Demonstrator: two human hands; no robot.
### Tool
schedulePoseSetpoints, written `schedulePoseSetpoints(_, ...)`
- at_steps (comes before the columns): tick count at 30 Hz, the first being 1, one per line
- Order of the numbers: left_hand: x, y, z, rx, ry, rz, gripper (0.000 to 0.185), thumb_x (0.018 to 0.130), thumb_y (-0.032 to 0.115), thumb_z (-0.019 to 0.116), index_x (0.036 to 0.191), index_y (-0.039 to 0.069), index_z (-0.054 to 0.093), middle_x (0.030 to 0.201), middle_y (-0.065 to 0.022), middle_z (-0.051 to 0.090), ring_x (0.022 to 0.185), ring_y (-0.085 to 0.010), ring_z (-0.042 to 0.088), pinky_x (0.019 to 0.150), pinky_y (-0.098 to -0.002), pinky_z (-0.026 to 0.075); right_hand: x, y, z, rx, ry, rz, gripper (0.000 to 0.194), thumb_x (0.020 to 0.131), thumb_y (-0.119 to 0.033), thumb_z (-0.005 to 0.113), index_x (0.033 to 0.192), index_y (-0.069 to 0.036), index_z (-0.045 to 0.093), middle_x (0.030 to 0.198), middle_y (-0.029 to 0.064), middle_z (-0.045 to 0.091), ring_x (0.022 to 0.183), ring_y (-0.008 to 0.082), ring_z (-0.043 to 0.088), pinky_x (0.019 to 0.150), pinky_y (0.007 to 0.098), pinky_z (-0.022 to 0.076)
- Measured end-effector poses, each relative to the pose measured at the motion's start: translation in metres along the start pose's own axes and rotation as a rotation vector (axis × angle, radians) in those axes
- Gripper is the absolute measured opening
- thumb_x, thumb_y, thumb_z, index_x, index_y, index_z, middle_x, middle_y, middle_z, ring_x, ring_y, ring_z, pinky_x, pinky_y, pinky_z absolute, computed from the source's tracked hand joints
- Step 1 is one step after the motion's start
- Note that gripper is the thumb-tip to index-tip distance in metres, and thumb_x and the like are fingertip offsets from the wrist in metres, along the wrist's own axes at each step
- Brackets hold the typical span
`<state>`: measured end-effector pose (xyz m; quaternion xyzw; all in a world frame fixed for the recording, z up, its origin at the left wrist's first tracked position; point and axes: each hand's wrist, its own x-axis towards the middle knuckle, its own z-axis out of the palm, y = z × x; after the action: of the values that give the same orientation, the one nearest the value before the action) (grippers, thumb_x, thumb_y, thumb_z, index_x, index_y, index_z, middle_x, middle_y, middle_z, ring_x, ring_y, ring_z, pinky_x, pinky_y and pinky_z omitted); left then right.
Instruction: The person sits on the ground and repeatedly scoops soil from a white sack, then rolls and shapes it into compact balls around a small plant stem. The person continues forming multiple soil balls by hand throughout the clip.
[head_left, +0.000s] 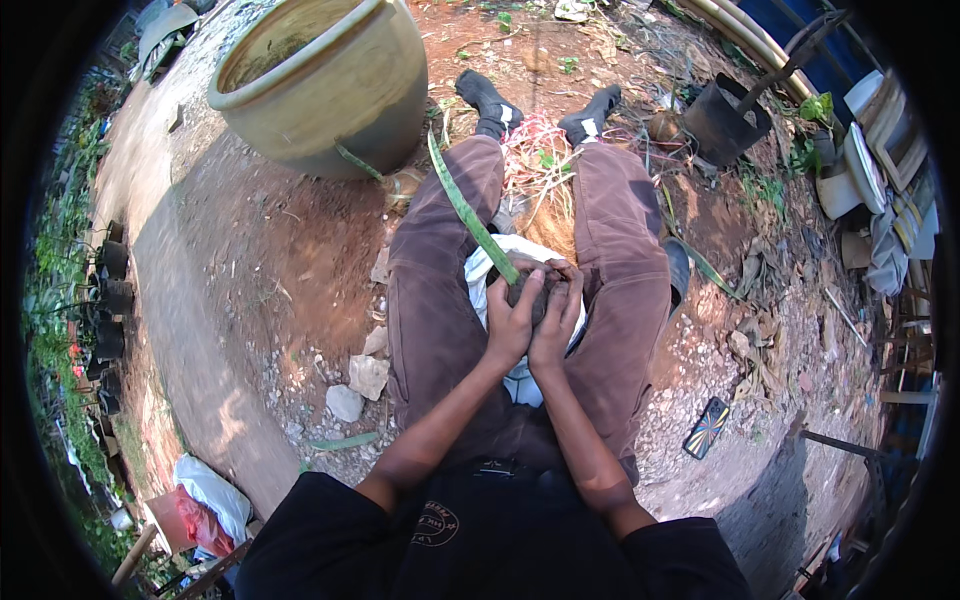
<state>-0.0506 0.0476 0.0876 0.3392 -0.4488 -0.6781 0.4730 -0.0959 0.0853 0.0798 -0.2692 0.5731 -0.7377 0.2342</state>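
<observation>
Between my thighs, my left hand (511, 316) and my right hand (556, 315) are cupped around a dark ball of soil (534, 296). A long green snake plant leaf (469, 214) rises from the ball and leans up to the left. Under both hands lies a white plastic bag or sack (480, 277), partly hidden by them. Beyond it, brown coconut fibre (553, 225) and a heap of pink and pale string (534, 154) lie between my legs.
A large glazed pot (352, 90) stands front left, with a fibre-wrapped ball (403, 187) beside it. At the right are a black planter (726, 124) and a phone (706, 427) on the gravel. Stones (367, 376) lie by my left thigh. A bucket (169, 521) sits lower left.
</observation>
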Motion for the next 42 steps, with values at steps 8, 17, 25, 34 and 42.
schedulePoseSetpoints(8, 0.014, -0.019, -0.004, 0.01, -0.024, -0.014, 0.014, 0.095, 0.011, 0.06, 0.1, -0.002, 0.063, 0.093, -0.008, 0.067, 0.089, -0.014, 0.062, 0.084, -0.0289, 0.048, 0.007, 0.011, -0.004, -0.085, -0.002, 0.004, 0.044, 0.106, -0.035, 0.039, 0.129, 0.001, 0.048, 0.12, 0.0125, 0.055, 0.114, 0.0211, 0.052, 0.102, 0.0341, 0.0382)
schedulePoseSetpoints(17, 0.014, -0.019, 0.003, -0.055, -0.124, -0.056, 0.014, 0.096, 0.012, 0.058, 0.097, -0.002, 0.063, 0.09, -0.0076, 0.067, 0.085, -0.0128, 0.062, 0.08, -0.0281, 0.049, 0.014, -0.007, -0.018, -0.349, -0.034, -0.205, 0.037, 0.103, -0.027, 0.045, 0.125, 0.003, 0.049, 0.117, 0.0148, 0.055, 0.111, 0.0229, 0.052, 0.1, 0.0354, 0.0395)
schedulePoseSetpoints(25, -0.011, -0.006, 0.01, -0.167, -0.114, -0.065, 0.033, 0.103, 0.027, 0.044, 0.1, -0.001, 0.061, 0.094, -0.0104, 0.067, 0.087, -0.0142, 0.064, 0.082, -0.0289, 0.051, 0.0, -0.012, -0.023, -0.003, -0.09, -0.173, 0.061, 0.102, -0.05, 0.04, 0.13, 0.004, 0.047, 0.125, 0.0162, 0.054, 0.12, 0.0253, 0.052, 0.105, 0.038, 0.0384)
schedulePoseSetpoints(34, -0.016, -0.002, 0.007, -0.212, -0.11, 0.016, 0.046, 0.105, 0.041, 0.039, 0.103, -0.002, 0.057, 0.097, -0.0151, 0.066, 0.089, -0.0205, 0.066, 0.086, -0.0327, 0.053, 0.0, -0.008, -0.031, 0.306, -0.168, 0.067, 0.059, 0.107, -0.045, 0.024, 0.134, 0.002, 0.046, 0.131, 0.0148, 0.054, 0.124, 0.0223, 0.05, 0.11, 0.0357, 0.0341)
schedulePoseSetpoints(42, -0.009, -0.008, 0.003, -0.241, -0.138, -0.008, 0.049, 0.101, 0.046, 0.045, 0.103, -0.002, 0.056, 0.099, -0.016, 0.065, 0.091, -0.0227, 0.066, 0.087, -0.0349, 0.052, 0.016, 0.004, -0.029, 0.386, -0.188, 0.213, 0.061, 0.106, -0.049, 0.02, 0.136, -0.001, 0.043, 0.131, 0.0138, 0.053, 0.124, 0.0234, 0.052, 0.108, 0.0362, 0.0395)
